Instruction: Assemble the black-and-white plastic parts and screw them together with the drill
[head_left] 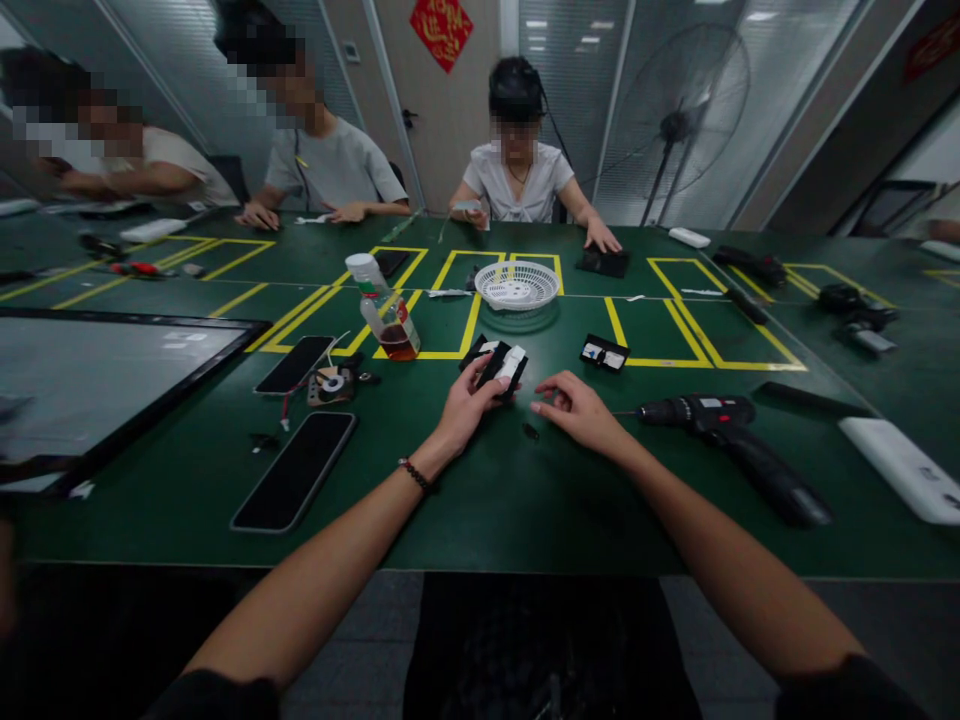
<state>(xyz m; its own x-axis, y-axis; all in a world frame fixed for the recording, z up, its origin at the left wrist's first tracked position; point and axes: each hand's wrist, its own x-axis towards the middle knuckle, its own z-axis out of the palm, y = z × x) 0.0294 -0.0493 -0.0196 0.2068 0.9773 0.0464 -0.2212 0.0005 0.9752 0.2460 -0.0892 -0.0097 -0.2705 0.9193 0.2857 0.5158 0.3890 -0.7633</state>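
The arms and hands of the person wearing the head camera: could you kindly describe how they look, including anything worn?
The left hand is ungloved, with a dark, beaded bracelet showing a reddish accent around its wrist. The right hand is ungloved too, its wrist unadorned. Plain, dark fabric sleeves end well above both wrists.

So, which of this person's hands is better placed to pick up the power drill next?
Probably the right hand: it lies nearer the power drill and seems free, while the left hand holds a black-and-white piece.
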